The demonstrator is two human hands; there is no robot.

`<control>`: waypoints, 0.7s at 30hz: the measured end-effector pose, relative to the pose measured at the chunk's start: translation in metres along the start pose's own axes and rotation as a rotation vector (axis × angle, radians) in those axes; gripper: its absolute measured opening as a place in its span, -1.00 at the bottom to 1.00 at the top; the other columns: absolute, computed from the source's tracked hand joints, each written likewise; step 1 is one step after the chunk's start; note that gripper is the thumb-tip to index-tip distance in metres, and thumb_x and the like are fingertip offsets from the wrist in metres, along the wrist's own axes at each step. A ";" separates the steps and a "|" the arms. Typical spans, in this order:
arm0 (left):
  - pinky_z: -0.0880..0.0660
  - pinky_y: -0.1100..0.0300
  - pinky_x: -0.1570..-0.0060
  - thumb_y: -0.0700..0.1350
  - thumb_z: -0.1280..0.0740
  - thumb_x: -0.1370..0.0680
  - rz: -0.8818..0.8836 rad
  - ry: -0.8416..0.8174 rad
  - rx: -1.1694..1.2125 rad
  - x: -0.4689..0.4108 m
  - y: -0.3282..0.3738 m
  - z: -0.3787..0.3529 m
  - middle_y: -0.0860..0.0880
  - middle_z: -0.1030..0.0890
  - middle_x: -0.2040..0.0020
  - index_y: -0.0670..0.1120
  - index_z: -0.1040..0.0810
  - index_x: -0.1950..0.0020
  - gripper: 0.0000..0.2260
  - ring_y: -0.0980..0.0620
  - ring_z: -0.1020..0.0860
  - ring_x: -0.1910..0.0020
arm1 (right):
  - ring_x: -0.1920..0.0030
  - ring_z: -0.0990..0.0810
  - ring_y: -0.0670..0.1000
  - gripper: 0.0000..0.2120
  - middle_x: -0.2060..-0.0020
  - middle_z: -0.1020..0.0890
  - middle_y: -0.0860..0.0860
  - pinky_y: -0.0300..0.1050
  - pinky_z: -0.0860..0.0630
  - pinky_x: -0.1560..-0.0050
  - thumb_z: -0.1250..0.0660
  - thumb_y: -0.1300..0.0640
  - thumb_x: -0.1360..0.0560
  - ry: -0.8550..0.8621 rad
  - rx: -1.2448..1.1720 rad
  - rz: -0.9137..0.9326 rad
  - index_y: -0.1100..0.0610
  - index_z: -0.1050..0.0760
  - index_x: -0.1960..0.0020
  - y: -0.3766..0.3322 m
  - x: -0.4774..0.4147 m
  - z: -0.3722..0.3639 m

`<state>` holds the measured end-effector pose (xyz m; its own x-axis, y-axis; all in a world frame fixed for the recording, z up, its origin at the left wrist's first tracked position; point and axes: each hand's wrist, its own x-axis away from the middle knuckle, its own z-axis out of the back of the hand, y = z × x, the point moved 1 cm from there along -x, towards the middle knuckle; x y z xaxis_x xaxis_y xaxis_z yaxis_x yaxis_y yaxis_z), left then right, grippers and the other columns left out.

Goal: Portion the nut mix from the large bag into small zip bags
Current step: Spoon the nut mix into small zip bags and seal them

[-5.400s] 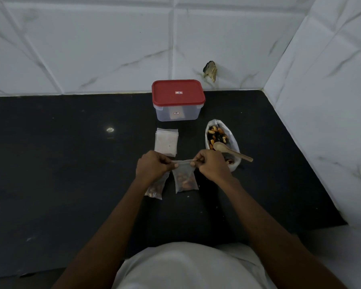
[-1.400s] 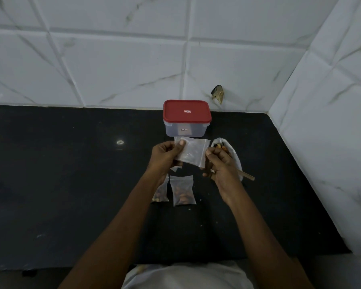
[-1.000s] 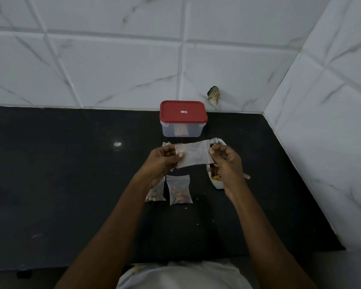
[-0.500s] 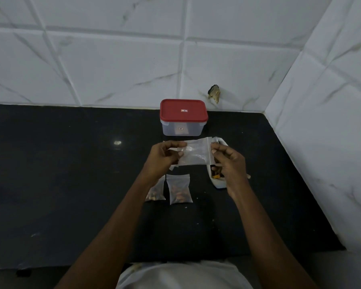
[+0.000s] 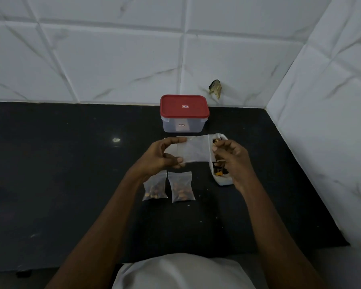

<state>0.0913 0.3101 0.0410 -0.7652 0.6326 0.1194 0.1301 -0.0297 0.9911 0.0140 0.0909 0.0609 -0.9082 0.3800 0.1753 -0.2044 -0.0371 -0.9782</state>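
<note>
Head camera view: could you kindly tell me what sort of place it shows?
Probably a home kitchen corner: a black countertop meets white marble-look wall tiles, and a red-lidded food container stands near the wall.

Worn on the head, looking forward and steeply down over a black counter (image 5: 61, 184). Faces the tiled back wall (image 5: 113, 59), squarely enough to set the corner with the side wall (image 5: 331, 132) at right of frame. Wide-angle, taking in counter and both walls at once. Close enough to take in both forearms reaching up from the bottom edge, with the left hand (image 5: 156, 158) and right hand (image 5: 232, 158) meeting at a small zip bag (image 5: 194, 150) just above the middle. Catches a white-clad torso (image 5: 181, 272) at the very bottom, right beneath the lens. Puts the red-lidded box (image 5: 184, 113) near the far edge of the counter, centred, beyond the hands
</note>
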 end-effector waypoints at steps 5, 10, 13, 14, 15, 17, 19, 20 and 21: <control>-0.64 0.14 0.05 -0.38 -0.34 -0.52 0.012 -0.009 -0.011 0.006 -0.004 0.010 -0.05 -0.49 -0.31 -0.05 -0.47 -0.37 -0.54 -0.10 -0.66 -0.03 | 0.33 -0.59 -0.23 -0.87 0.20 -0.61 0.01 -0.34 -0.54 0.32 -0.36 0.34 -0.52 0.052 0.086 0.143 0.22 -0.47 -0.04 0.003 0.003 -0.013; -0.54 0.28 0.09 -0.04 -0.44 -0.51 -0.108 0.474 -0.585 -0.002 -0.007 0.003 0.03 -0.53 -0.08 0.03 -0.60 -0.06 -0.86 0.11 -0.58 0.06 | 0.20 -0.63 -0.26 -0.76 0.21 -0.64 -0.05 -0.38 -0.54 0.16 -0.46 0.29 -0.46 0.086 0.207 0.248 0.15 -0.43 -0.02 0.006 -0.003 -0.027; -0.50 0.33 0.20 0.02 -0.38 -0.55 -0.101 0.358 -0.474 -0.006 -0.003 -0.015 0.08 -0.63 0.08 -0.01 -0.62 0.02 -0.88 0.20 -0.60 0.18 | 0.17 -0.64 -0.21 -0.76 0.21 -0.66 -0.03 -0.37 -0.53 0.14 -0.45 0.28 -0.47 0.045 0.265 0.293 0.12 -0.41 0.00 0.008 -0.003 -0.038; -0.54 0.27 0.19 0.04 -0.35 -0.57 -0.069 0.318 -0.422 -0.007 -0.003 -0.018 0.07 -0.66 0.10 -0.03 -0.63 0.01 -0.84 0.19 -0.62 0.20 | 0.17 -0.63 -0.22 -0.75 0.22 -0.65 -0.04 -0.40 -0.51 0.16 -0.44 0.29 -0.47 0.032 0.287 0.308 0.09 -0.40 0.03 0.008 -0.002 -0.042; -0.58 0.19 0.15 0.05 -0.34 -0.58 -0.042 0.302 -0.376 -0.008 -0.002 -0.019 0.05 -0.67 0.11 -0.04 -0.64 0.01 -0.82 0.16 -0.64 0.18 | 0.18 -0.62 -0.24 -0.74 0.22 -0.64 -0.04 -0.42 -0.50 0.16 -0.43 0.30 -0.48 0.017 0.301 0.321 0.06 -0.38 0.04 0.007 -0.001 -0.046; -0.63 0.06 0.09 0.04 -0.35 -0.58 -0.006 0.310 -0.293 -0.010 -0.003 -0.017 0.02 -0.68 0.11 -0.06 -0.65 0.01 -0.81 0.07 -0.67 0.15 | 0.16 -0.62 -0.23 -0.73 0.20 -0.65 -0.01 -0.42 -0.50 0.15 -0.42 0.29 -0.48 -0.016 0.311 0.322 0.05 -0.36 0.04 0.007 -0.001 -0.053; -0.64 -0.03 0.07 0.01 -0.37 -0.57 0.022 0.317 -0.213 -0.010 -0.006 -0.013 -0.01 -0.69 0.10 -0.06 -0.66 0.02 -0.84 -0.01 -0.68 0.14 | 0.13 -0.64 -0.20 -0.73 0.17 -0.66 0.01 -0.39 -0.52 0.14 -0.42 0.28 -0.49 -0.056 0.308 0.316 0.04 -0.35 0.03 0.008 -0.003 -0.059; -0.64 -0.07 0.06 -0.01 -0.38 -0.56 0.034 0.315 -0.183 -0.010 -0.007 -0.011 -0.03 -0.69 0.10 -0.06 -0.66 0.02 -0.86 -0.04 -0.68 0.15 | 0.13 -0.64 -0.18 -0.72 0.17 -0.66 0.02 -0.38 -0.53 0.13 -0.42 0.27 -0.49 -0.071 0.309 0.315 0.04 -0.34 0.03 0.008 -0.004 -0.061; -0.64 -0.10 0.06 -0.04 -0.38 -0.56 0.044 0.314 -0.160 -0.009 -0.008 -0.009 -0.04 -0.69 0.10 -0.07 -0.66 0.03 -0.87 -0.06 -0.69 0.15 | 0.12 -0.64 -0.17 -0.72 0.16 -0.67 0.02 -0.37 -0.53 0.13 -0.43 0.26 -0.49 -0.080 0.314 0.315 0.04 -0.34 0.02 0.008 -0.006 -0.063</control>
<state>0.0917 0.2975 0.0328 -0.9209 0.3597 0.1503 0.0861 -0.1885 0.9783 0.0404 0.1463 0.0449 -0.9667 0.2334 -0.1051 -0.0036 -0.4227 -0.9063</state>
